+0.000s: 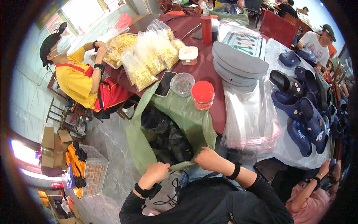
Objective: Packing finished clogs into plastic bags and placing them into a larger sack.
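A large green woven sack (197, 115) hangs open against the table edge in front of me. Inside lie dark, camouflage-patterned pieces (166, 136) whose kind I cannot make out. My left hand (156, 173) is closed on the sack's near rim. Further right on that rim, my right hand (210, 160) grips the green material with bent fingers. Beyond the sack, a black phone (165, 84), a clear round tub (182, 84) and a red-lidded jar (203, 95) sit at the table's edge. Stacked grey visor caps (238, 69) lie to the right, above clear plastic bags (250, 115).
Bags of small yellow pieces (151, 56) cover the far left of the maroon table (209, 69), beside a person in yellow (74, 80). Dark blue clogs (305, 108) crowd the right, near two other people. A plastic crate (95, 170) stands on the left floor.
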A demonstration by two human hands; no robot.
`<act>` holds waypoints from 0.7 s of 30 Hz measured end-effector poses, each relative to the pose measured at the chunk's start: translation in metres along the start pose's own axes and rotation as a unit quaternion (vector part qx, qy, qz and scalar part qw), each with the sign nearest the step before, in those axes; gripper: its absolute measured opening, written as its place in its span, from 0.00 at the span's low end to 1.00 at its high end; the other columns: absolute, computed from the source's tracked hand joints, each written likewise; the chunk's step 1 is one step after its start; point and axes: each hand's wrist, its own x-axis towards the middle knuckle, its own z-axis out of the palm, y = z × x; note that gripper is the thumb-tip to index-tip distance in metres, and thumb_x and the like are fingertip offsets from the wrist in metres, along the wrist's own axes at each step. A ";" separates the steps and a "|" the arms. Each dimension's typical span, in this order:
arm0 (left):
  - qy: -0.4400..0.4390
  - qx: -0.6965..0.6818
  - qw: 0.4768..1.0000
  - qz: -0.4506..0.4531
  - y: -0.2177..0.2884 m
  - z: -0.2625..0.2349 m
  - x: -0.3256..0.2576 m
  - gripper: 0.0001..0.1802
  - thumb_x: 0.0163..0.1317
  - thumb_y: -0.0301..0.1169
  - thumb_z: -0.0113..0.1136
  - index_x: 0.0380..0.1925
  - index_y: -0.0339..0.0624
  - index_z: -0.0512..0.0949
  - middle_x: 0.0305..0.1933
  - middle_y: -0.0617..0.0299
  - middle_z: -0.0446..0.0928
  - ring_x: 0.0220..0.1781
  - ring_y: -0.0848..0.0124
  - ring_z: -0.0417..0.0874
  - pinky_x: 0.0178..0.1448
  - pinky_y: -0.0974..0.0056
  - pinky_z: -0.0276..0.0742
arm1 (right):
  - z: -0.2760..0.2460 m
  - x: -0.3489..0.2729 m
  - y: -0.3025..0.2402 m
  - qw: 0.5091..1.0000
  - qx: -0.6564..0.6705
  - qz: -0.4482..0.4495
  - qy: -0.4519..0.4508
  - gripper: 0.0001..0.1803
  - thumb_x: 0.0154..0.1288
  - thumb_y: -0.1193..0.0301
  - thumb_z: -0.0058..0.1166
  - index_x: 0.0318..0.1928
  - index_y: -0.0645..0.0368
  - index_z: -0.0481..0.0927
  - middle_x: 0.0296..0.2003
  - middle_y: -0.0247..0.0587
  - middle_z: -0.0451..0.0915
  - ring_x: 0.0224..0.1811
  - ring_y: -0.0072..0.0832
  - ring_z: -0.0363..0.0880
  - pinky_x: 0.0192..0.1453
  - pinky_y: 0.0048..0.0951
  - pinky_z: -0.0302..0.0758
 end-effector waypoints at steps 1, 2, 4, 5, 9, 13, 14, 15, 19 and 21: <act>-0.012 0.025 1.000 0.006 0.001 0.001 0.002 0.13 0.58 0.33 0.47 0.39 0.45 0.78 0.33 0.48 0.80 0.37 0.49 0.80 0.38 0.47 0.74 | 0.003 -0.002 0.000 1.000 -0.014 0.007 0.000 0.03 0.45 0.70 0.56 0.22 0.54 0.80 0.21 0.40 0.80 0.28 0.37 0.80 0.51 0.39 0.72; -0.011 0.028 1.000 0.008 0.000 0.001 0.004 0.13 0.58 0.33 0.47 0.39 0.45 0.78 0.33 0.48 0.80 0.37 0.49 0.80 0.38 0.47 0.74 | 0.005 -0.003 0.000 1.000 -0.028 0.014 0.000 0.03 0.45 0.70 0.56 0.20 0.54 0.80 0.20 0.40 0.79 0.28 0.37 0.80 0.51 0.39 0.71; -0.019 -0.003 0.999 0.030 -0.001 0.002 0.009 0.13 0.59 0.36 0.48 0.39 0.45 0.78 0.33 0.51 0.80 0.37 0.50 0.80 0.37 0.47 0.74 | 0.005 -0.005 0.000 0.999 -0.024 0.022 0.002 0.03 0.45 0.71 0.56 0.20 0.54 0.80 0.20 0.40 0.79 0.29 0.37 0.80 0.51 0.39 0.71; -0.018 0.002 0.999 0.036 0.000 0.001 0.011 0.13 0.59 0.36 0.48 0.39 0.45 0.78 0.33 0.51 0.80 0.37 0.50 0.80 0.37 0.47 0.74 | 0.003 -0.006 0.000 0.999 -0.018 0.029 0.001 0.03 0.44 0.71 0.56 0.19 0.54 0.80 0.20 0.39 0.79 0.29 0.37 0.80 0.52 0.39 0.71; 0.017 0.045 0.996 0.078 0.017 -0.011 0.024 0.13 0.61 0.36 0.48 0.41 0.45 0.78 0.35 0.53 0.80 0.39 0.52 0.80 0.40 0.50 0.75 | -0.008 -0.016 0.003 0.999 -0.001 0.036 -0.022 0.04 0.47 0.70 0.57 0.25 0.55 0.81 0.26 0.39 0.80 0.36 0.36 0.79 0.58 0.42 0.68; 0.169 0.040 0.967 0.186 0.059 -0.042 0.044 0.11 0.61 0.32 0.52 0.40 0.42 0.78 0.37 0.55 0.78 0.41 0.55 0.79 0.45 0.55 0.74 | -0.030 -0.034 0.020 0.974 0.100 0.031 0.203 0.10 0.51 0.70 0.58 0.36 0.57 0.78 0.38 0.40 0.77 0.48 0.35 0.75 0.66 0.45 0.60; 0.168 0.044 0.965 0.198 0.069 -0.047 0.053 0.11 0.61 0.32 0.52 0.40 0.42 0.78 0.37 0.55 0.78 0.41 0.55 0.79 0.45 0.55 0.74 | -0.034 -0.039 0.027 0.951 0.120 0.043 0.280 0.12 0.53 0.70 0.58 0.39 0.58 0.76 0.41 0.40 0.76 0.50 0.36 0.74 0.68 0.46 0.57; 0.207 0.020 0.944 0.255 0.080 -0.052 0.063 0.10 0.60 0.31 0.53 0.40 0.41 0.78 0.37 0.55 0.78 0.42 0.56 0.79 0.46 0.56 0.73 | -0.036 -0.048 0.037 0.942 0.107 0.079 0.307 0.12 0.53 0.71 0.57 0.39 0.59 0.76 0.41 0.41 0.76 0.50 0.38 0.74 0.67 0.46 0.59; 0.262 -0.049 0.888 0.376 0.128 -0.068 0.102 0.09 0.60 0.30 0.55 0.39 0.39 0.77 0.38 0.55 0.77 0.44 0.57 0.78 0.48 0.56 0.72 | -0.045 -0.093 0.069 0.896 0.074 0.239 0.367 0.15 0.57 0.69 0.56 0.45 0.57 0.76 0.45 0.43 0.77 0.50 0.40 0.74 0.58 0.40 0.67; 0.253 -0.118 0.869 0.408 0.153 -0.083 0.114 0.10 0.60 0.28 0.55 0.40 0.38 0.76 0.40 0.53 0.77 0.45 0.55 0.77 0.50 0.56 0.72 | -0.049 -0.108 0.069 0.888 0.117 0.257 0.364 0.16 0.57 0.67 0.57 0.47 0.58 0.76 0.45 0.44 0.77 0.50 0.42 0.74 0.56 0.40 0.68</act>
